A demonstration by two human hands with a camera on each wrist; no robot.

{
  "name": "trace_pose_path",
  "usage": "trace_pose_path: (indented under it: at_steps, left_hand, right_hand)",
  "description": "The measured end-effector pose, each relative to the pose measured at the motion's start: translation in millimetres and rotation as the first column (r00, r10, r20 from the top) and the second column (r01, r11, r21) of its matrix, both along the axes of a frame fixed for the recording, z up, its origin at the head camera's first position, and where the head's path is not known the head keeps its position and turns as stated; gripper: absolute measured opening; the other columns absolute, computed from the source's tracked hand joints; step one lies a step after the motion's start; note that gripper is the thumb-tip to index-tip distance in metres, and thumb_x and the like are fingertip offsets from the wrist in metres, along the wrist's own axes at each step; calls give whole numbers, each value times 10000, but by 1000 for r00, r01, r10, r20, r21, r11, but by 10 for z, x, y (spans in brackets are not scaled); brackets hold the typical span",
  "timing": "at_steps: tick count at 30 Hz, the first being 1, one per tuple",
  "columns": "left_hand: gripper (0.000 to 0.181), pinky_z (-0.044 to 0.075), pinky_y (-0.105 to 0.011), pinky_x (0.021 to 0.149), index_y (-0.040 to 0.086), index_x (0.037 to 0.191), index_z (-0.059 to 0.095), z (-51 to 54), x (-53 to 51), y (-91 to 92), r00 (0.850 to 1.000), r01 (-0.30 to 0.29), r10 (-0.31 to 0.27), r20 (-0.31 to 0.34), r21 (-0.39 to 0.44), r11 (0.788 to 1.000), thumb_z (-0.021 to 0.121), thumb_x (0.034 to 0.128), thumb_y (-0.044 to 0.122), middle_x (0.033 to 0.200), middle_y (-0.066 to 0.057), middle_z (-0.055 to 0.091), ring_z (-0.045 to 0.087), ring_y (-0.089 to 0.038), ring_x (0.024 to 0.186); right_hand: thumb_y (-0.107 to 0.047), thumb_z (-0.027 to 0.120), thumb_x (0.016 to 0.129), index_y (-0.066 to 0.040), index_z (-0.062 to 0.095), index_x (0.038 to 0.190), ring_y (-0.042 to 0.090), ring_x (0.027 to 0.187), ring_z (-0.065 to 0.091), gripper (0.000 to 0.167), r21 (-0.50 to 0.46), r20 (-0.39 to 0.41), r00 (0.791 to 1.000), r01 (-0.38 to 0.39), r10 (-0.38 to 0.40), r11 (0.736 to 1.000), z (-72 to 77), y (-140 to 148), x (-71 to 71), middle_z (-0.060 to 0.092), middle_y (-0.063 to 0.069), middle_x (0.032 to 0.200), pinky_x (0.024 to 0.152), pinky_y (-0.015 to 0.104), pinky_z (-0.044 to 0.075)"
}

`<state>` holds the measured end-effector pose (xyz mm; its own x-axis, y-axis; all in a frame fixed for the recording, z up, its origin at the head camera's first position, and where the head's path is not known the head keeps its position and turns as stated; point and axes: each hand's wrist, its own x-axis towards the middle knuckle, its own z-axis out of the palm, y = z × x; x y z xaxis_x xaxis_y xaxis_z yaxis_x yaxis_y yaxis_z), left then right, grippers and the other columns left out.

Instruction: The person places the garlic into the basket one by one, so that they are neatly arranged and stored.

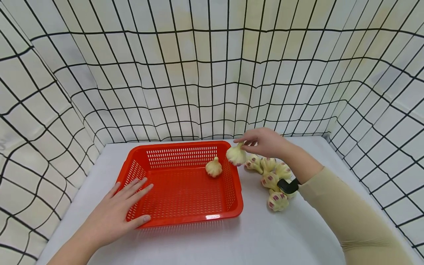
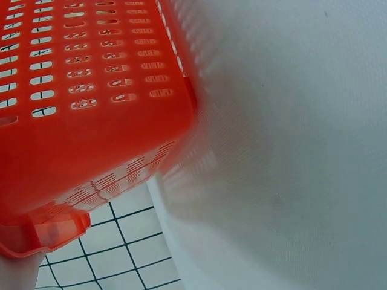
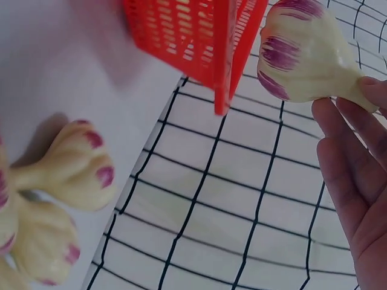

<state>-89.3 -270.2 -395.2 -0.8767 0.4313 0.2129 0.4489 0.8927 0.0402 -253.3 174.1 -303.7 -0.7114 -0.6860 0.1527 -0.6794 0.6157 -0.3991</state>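
Note:
By its stem, a pale garlic bulb (image 1: 236, 154) with purple streaks is pinched in my right hand (image 1: 265, 142). It hangs at the right rim of a red plastic basket (image 1: 185, 222); the right wrist view shows the held garlic bulb (image 3: 302, 51) above that rim. Another garlic bulb (image 1: 214, 167) lies inside the basket near its right wall. My left hand (image 1: 114, 209) rests on the basket's left rim with fingers spread and straight. Only a bit of that hand shows in the left wrist view, beside the basket (image 2: 109, 133).
Several garlic bulbs (image 1: 277, 201) lie in a pile on the white table (image 1: 265, 239), right of the basket. A black strap (image 1: 288, 186) circles my right wrist just above them. Black netting (image 1: 212, 88) over white cloth encloses the table at the back and sides.

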Motion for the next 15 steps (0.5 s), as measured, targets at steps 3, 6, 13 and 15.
trace_pose_path:
  at_steps: [3, 6, 13, 15]
  left_hand:
    - [813, -63, -402, 1217, 238, 1515, 433, -6, -1, -1, 1000, -5, 5, 12, 1, 1000, 568, 864, 704, 1572, -65, 369, 330, -328, 1429]
    - [818, -69, -404, 1216, 242, 1521, 423, -14, -2, -1, 1000, -10, 10, 24, 3, 1000, 565, 863, 706, 1577, -65, 362, 326, -334, 1431]
    - [820, -74, -402, 1215, 240, 1523, 419, -11, 1, 2, 999, -15, 15, 36, 2, 1000, 578, 861, 698, 1577, -65, 361, 325, -343, 1431]
    - [824, -69, -409, 1216, 239, 1523, 419, -5, -2, 5, 999, -19, 19, 42, -1, 1000, 570, 861, 705, 1579, -63, 358, 323, -343, 1432]
  right_hand:
    - [-188, 687, 940, -217, 732, 1213, 78, 892, 664, 278, -3, 5, 1000, -24, 24, 1000, 11, -127, -6, 697, -84, 1034, 788, 273, 568]
    - [-188, 685, 941, -208, 733, 1209, 79, 907, 654, 273, 6, 21, 999, -44, 44, 999, 18, -245, -3, 692, -83, 1066, 801, 270, 562]
    - [-196, 693, 939, -217, 734, 1206, 72, 911, 640, 271, 24, 66, 995, -74, 72, 997, 4, -446, 0, 685, -106, 1079, 791, 245, 552]
    - [-192, 695, 935, -207, 738, 1198, 68, 904, 643, 267, 34, 64, 995, -83, 81, 996, -9, -491, 3, 687, -103, 1074, 785, 241, 549]
